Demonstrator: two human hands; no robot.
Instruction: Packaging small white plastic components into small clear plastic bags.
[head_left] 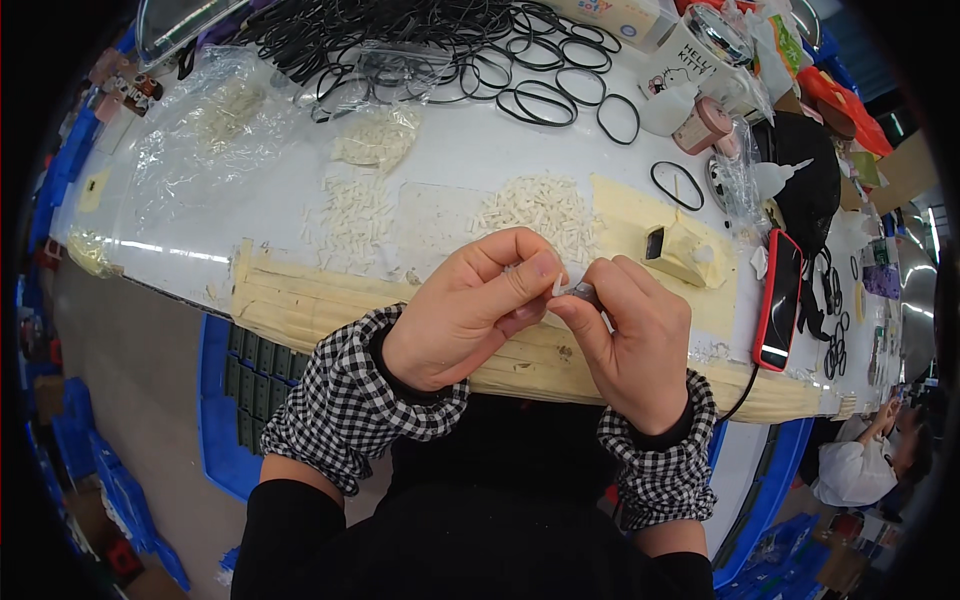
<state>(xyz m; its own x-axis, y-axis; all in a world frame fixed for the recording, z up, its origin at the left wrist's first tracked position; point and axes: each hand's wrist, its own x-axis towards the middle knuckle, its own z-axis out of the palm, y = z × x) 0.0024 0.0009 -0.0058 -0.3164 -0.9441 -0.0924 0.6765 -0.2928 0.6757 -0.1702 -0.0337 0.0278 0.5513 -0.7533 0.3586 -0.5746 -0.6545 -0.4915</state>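
Observation:
Close together above the table's front edge, both of my hands work with their fingertips nearly touching. My left hand point(475, 305) is closed in a pinch on a small white piece point(558, 286), slim and short. Thumb and bent fingers of my right hand point(640, 340) are closed at the other side of it; a small greyish thing point(584, 293) shows between them, too small to name. Just beyond my hands lies a heap of small white pieces point(540, 208). A looser white heap point(350, 220) spreads to its left.
Black loops point(537, 102) and a tangle of black bands lie at the back. Clear plastic bags point(220, 120) rest at the left. A yellow-taped block point(690, 252) and a red-cased phone point(780, 300) sit to the right. Blue crates point(215, 410) stand below the table.

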